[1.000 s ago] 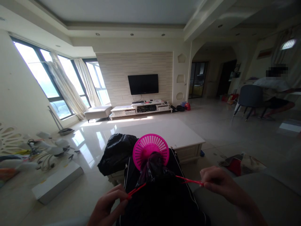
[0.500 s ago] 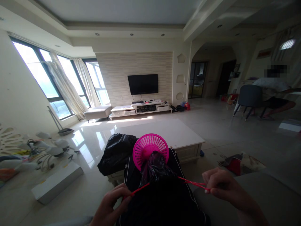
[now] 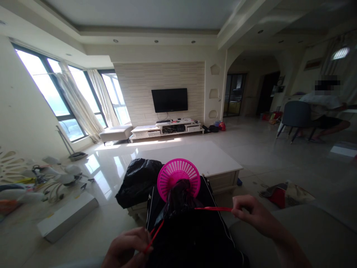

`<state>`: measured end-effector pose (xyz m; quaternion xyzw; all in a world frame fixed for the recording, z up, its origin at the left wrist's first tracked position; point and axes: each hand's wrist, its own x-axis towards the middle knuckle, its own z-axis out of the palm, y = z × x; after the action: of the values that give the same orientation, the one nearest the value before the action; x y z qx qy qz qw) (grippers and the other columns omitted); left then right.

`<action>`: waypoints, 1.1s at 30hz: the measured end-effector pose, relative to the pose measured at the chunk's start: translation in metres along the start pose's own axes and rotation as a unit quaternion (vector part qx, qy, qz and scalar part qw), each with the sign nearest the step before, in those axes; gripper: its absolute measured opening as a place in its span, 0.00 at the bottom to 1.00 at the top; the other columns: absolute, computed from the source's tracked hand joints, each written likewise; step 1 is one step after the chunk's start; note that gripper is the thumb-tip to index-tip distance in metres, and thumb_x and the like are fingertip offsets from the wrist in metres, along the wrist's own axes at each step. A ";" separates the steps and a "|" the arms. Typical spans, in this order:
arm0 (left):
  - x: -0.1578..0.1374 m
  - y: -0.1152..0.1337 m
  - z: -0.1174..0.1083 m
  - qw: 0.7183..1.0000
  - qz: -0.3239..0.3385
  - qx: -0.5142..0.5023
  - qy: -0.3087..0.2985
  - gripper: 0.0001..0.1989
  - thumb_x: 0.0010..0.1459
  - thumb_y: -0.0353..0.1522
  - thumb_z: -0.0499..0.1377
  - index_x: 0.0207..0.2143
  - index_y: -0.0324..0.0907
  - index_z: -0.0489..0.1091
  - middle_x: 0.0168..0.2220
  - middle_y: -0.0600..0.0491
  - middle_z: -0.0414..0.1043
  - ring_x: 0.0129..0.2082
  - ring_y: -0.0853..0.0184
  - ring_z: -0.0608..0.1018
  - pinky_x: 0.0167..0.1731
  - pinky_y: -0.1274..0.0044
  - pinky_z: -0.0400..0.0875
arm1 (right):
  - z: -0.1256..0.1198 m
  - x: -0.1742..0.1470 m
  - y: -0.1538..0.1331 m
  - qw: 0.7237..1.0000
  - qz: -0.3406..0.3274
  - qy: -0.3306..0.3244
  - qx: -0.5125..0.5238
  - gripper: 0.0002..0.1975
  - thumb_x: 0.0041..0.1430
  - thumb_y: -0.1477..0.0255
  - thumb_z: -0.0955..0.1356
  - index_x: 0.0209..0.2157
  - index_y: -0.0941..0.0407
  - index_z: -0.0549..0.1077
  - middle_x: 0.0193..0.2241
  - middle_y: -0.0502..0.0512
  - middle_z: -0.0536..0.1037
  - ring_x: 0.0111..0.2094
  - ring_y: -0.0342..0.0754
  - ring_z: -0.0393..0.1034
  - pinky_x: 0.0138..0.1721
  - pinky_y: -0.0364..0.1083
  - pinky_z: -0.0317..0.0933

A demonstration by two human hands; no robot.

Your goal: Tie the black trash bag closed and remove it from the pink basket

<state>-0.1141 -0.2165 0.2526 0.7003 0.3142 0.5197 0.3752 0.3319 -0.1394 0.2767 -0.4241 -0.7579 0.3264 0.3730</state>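
Low at the frame's bottom edge, the left hand (image 3: pixel 126 250) is partly cut off, its fingers pinched on one red drawstring (image 3: pixel 154 235). Between the grips sits a dark bag (image 3: pixel 181 201), hard to make out, hiding part of the pink basket (image 3: pixel 178 174). Right hand (image 3: pixel 251 215) pinches the other string end.

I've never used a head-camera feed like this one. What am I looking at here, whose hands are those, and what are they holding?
The one picture comes from a camera worn on a person's head, looking forward and down across a living room. At the bottom are that person's own bare hands. The left hand and the right hand each pinch one end of a red drawstring that runs around the gathered neck of a black plastic bag. Just behind it stands a pink plastic basket, then a white low table. Another person sits far right.
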 end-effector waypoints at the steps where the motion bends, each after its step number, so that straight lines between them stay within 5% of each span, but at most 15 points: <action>1: 0.000 -0.002 0.000 1.000 0.002 -0.009 0.006 0.07 0.65 0.37 0.65 0.39 0.52 0.85 0.25 0.53 0.79 0.27 0.65 0.79 0.37 0.71 0.77 | 0.001 0.000 0.001 1.000 0.000 -0.004 0.003 0.25 0.64 0.50 0.71 0.25 0.57 0.70 0.24 0.49 0.69 0.29 0.45 0.62 0.35 0.46 0.56; 10: 0.002 0.003 0.019 0.979 -0.104 -0.053 0.168 0.15 0.59 0.41 0.70 0.50 0.57 0.83 0.37 0.53 0.85 0.39 0.60 0.86 0.53 0.63 0.80 | -0.004 0.002 0.002 0.998 -0.027 -0.015 0.052 0.22 0.65 0.53 0.72 0.27 0.56 0.70 0.28 0.52 0.72 0.32 0.47 0.66 0.36 0.46 0.60; 14: 0.010 0.015 0.038 0.974 -0.087 -0.095 0.185 0.20 0.58 0.39 0.72 0.53 0.65 0.80 0.40 0.58 0.84 0.34 0.66 0.85 0.44 0.71 0.83 | -0.007 0.000 -0.001 0.991 -0.058 -0.035 0.119 0.18 0.65 0.58 0.73 0.28 0.56 0.74 0.34 0.56 0.77 0.37 0.50 0.72 0.41 0.48 0.65; 18: 0.012 0.011 0.038 0.969 -0.102 -0.112 0.193 0.22 0.56 0.38 0.74 0.53 0.60 0.80 0.40 0.55 0.84 0.34 0.64 0.85 0.41 0.71 0.84 | -0.008 -0.004 0.002 0.976 -0.087 -0.050 0.193 0.08 0.64 0.64 0.74 0.36 0.54 0.81 0.38 0.58 0.80 0.42 0.53 0.76 0.45 0.50 0.69; 23: 0.006 0.002 0.030 0.966 -0.161 -0.109 0.168 0.20 0.52 0.39 0.76 0.48 0.49 0.83 0.35 0.52 0.85 0.33 0.60 0.86 0.39 0.67 0.85 | 0.002 -0.003 0.011 0.954 -0.122 -0.032 0.272 0.24 0.66 0.71 0.74 0.61 0.42 0.76 0.40 0.55 0.82 0.44 0.50 0.79 0.51 0.52 0.73; 33: 0.004 -0.026 0.006 0.992 -0.119 0.006 0.031 0.05 0.63 0.36 0.67 0.36 0.47 0.84 0.35 0.49 0.87 0.37 0.61 0.88 0.40 0.75 0.84 | 0.017 0.003 0.004 0.957 -0.066 -0.021 0.281 0.32 0.67 0.72 0.73 0.67 0.36 0.66 0.44 0.51 0.76 0.40 0.46 0.79 0.45 0.49 0.74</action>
<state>-0.1083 -0.2006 0.2311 0.6438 0.4098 0.4913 0.4198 0.3184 -0.1375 0.2656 -0.2439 -0.6693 0.5098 0.4823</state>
